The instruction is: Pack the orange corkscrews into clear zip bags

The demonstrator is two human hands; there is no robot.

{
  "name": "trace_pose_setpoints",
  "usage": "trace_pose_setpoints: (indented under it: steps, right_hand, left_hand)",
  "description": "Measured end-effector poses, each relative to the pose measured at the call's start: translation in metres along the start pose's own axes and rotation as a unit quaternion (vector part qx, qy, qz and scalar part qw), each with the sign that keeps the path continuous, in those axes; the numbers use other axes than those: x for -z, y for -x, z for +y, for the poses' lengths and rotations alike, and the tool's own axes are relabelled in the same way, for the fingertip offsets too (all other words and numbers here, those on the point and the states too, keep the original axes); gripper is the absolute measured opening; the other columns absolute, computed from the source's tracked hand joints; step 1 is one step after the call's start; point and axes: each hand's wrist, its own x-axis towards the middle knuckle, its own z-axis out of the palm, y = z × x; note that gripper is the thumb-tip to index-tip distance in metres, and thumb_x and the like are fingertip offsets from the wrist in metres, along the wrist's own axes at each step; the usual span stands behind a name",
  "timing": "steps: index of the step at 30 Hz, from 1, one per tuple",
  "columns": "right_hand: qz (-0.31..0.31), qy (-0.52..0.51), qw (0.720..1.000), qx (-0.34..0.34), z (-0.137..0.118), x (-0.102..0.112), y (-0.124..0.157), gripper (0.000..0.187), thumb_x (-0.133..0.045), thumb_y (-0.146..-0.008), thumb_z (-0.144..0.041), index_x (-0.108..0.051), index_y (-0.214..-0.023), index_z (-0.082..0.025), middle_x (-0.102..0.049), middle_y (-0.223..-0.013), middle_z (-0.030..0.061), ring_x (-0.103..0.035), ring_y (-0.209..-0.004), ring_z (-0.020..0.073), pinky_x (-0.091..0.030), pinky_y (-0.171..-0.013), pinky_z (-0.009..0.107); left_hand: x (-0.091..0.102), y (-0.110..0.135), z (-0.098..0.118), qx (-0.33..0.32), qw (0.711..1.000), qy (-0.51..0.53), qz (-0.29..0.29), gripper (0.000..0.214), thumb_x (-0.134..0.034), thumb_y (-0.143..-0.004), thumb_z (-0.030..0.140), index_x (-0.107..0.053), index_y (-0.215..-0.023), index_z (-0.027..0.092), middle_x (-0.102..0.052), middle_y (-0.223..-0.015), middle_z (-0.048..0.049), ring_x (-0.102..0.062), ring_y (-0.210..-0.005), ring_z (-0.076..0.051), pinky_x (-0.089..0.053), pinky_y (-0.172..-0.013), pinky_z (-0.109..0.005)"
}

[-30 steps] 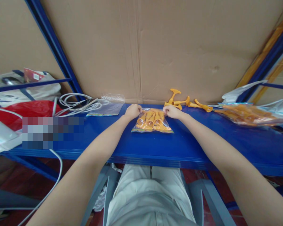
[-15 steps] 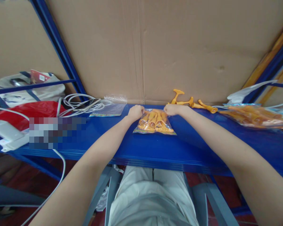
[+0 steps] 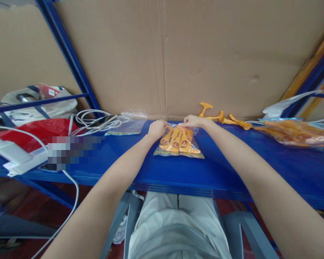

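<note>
A clear plastic bag (image 3: 179,144) filled with several orange plastic parts lies flat on the blue shelf (image 3: 178,169) in front of me. My left hand (image 3: 157,128) is closed in a pinch on the bag's far left corner. My right hand (image 3: 192,121) is closed on the bag's far edge, near its middle. Both forearms reach out over the shelf's front edge.
Loose orange parts (image 3: 221,116) lie at the back against a cardboard wall (image 3: 178,54). A larger bag of orange parts (image 3: 294,132) sits at the right. An empty clear bag (image 3: 126,125), white cables (image 3: 93,120) and a red bag (image 3: 35,129) lie at the left.
My right hand has slid left along the bag's far edge, toward my left hand. The left hand holds its corner as before. The view shifted slightly.
</note>
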Motion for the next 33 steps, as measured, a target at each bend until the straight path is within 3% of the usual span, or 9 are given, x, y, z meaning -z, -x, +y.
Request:
trace_pose_setpoints:
  steps: [3,8,14,20,28,33]
  right_hand:
    - [-0.041,-0.164,0.986,0.001,0.013,-0.004,0.001,0.05,-0.07,-0.073,-0.064,-0.071,-0.077,-0.014,-0.066,-0.065,0.0051,-0.058,-0.059,0.0139,-0.045,-0.056,0.025]
    - [-0.174,-0.389,0.904,-0.024,0.011,-0.007,0.017,0.049,-0.077,-0.068,-0.06,-0.071,-0.081,-0.014,-0.072,-0.075,0.0099,-0.067,-0.074,0.02,-0.055,-0.069,0.029]
    - [-0.198,-0.499,0.842,-0.057,-0.004,-0.012,0.03,0.027,-0.066,-0.087,-0.041,-0.069,-0.088,-0.014,-0.074,-0.095,0.0113,-0.07,-0.092,0.0198,-0.055,-0.086,0.033]
    - [-0.253,-0.54,0.802,-0.032,-0.012,-0.013,0.039,0.027,-0.057,-0.094,-0.036,-0.066,-0.102,-0.012,-0.074,-0.101,0.0133,-0.071,-0.093,0.0201,-0.055,-0.089,0.036]
    - [-0.241,-0.611,0.753,-0.043,-0.02,-0.022,0.039,0.019,-0.064,-0.089,-0.024,-0.063,-0.103,-0.011,-0.075,-0.088,0.0106,-0.072,-0.076,0.0171,-0.059,-0.083,0.033]
    - [-0.139,-0.636,0.754,-0.084,-0.015,-0.009,0.052,0.013,-0.057,-0.091,-0.015,-0.063,-0.103,-0.013,-0.075,-0.088,0.0102,-0.072,-0.073,0.0169,-0.059,-0.081,0.034]
  left_hand:
    - [0.002,0.0,0.002,-0.005,1.0,0.003,0.011,0.025,-0.046,-0.081,0.01,-0.069,-0.084,0.02,-0.071,-0.101,-0.0085,-0.066,-0.095,-0.023,-0.048,-0.074,-0.028]
    - [0.005,0.0,0.004,-0.025,0.999,0.009,0.032,0.026,-0.043,-0.083,0.009,-0.068,-0.084,0.02,-0.07,-0.098,-0.0078,-0.065,-0.092,-0.022,-0.046,-0.072,-0.027]
    - [0.006,-0.001,0.002,-0.057,0.995,0.039,0.075,0.027,-0.042,-0.083,0.006,-0.065,-0.081,0.019,-0.068,-0.094,-0.0066,-0.063,-0.091,-0.02,-0.045,-0.073,-0.026]
    - [0.004,-0.002,0.0,-0.101,0.984,0.096,0.111,0.028,-0.04,-0.082,0.004,-0.062,-0.078,0.02,-0.066,-0.096,-0.0051,-0.062,-0.093,-0.018,-0.046,-0.079,-0.025]
    - [0.005,-0.002,0.001,-0.107,0.98,0.123,0.116,0.03,-0.038,-0.083,0.003,-0.063,-0.077,0.019,-0.063,-0.121,-0.0046,-0.061,-0.106,-0.017,-0.046,-0.087,-0.025]
    - [0.007,-0.004,-0.015,-0.032,0.985,0.12,0.117,0.031,-0.041,-0.081,0.002,-0.065,-0.07,0.018,-0.062,-0.123,-0.0054,-0.061,-0.107,-0.019,-0.047,-0.088,-0.027]
